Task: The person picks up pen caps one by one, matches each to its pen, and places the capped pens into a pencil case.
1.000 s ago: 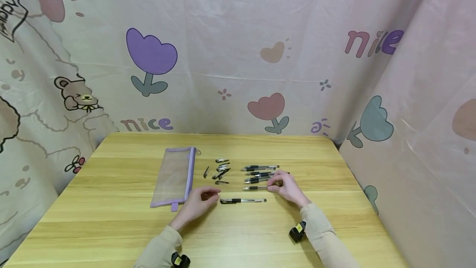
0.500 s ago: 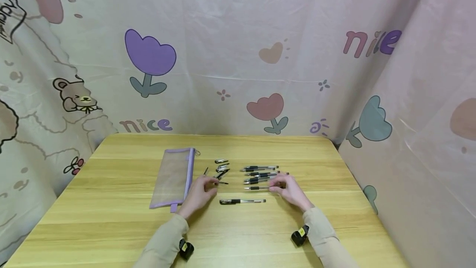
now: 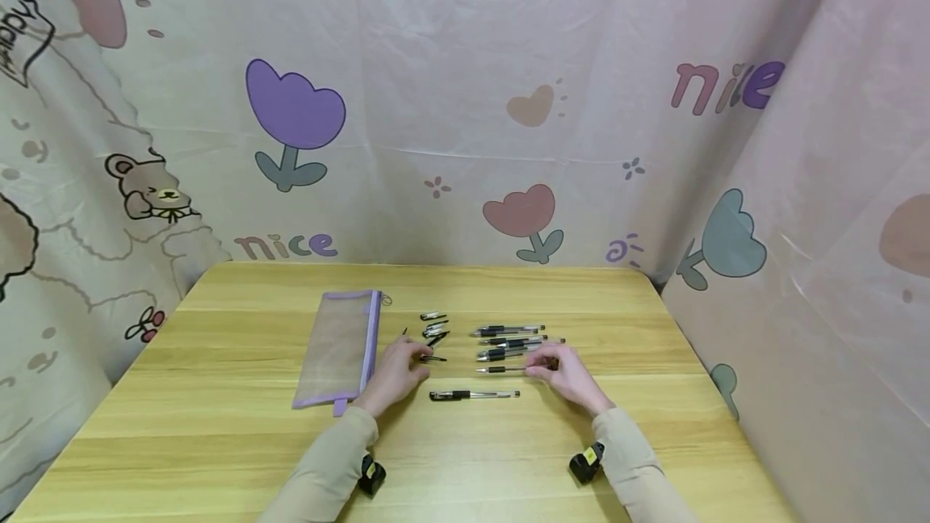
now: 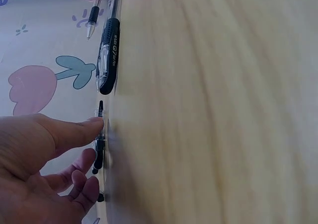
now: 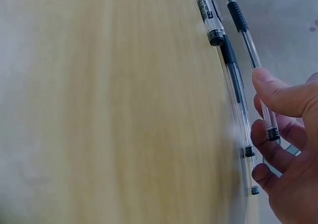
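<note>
My right hand (image 3: pixel 563 374) pinches an uncapped gel pen (image 3: pixel 497 370) by the rear of its clear barrel. In the right wrist view the thumb and a finger hold that gel pen (image 5: pixel 251 47), its tip pointing away. My left hand (image 3: pixel 398 371) is at the loose pen caps (image 3: pixel 436 329), partly hiding them. The left wrist view has its thumb and fingertips apart beside a black-clipped cap (image 4: pixel 99 152); whether they touch it is unclear. A capped gel pen (image 3: pixel 472 395) lies on the table just in front, between the hands.
Several uncapped pens (image 3: pixel 508 332) lie in a loose row behind the right hand. A mesh zip pouch (image 3: pixel 372 329) with purple edging lies flat left of the caps. The wooden table (image 3: pixel 472 466) ends at a printed cloth backdrop (image 3: pixel 436 144).
My left hand has moved away from beside the capped pen, up and over to the nearest caps. The right hand, still holding its pen, has hardly moved.
</note>
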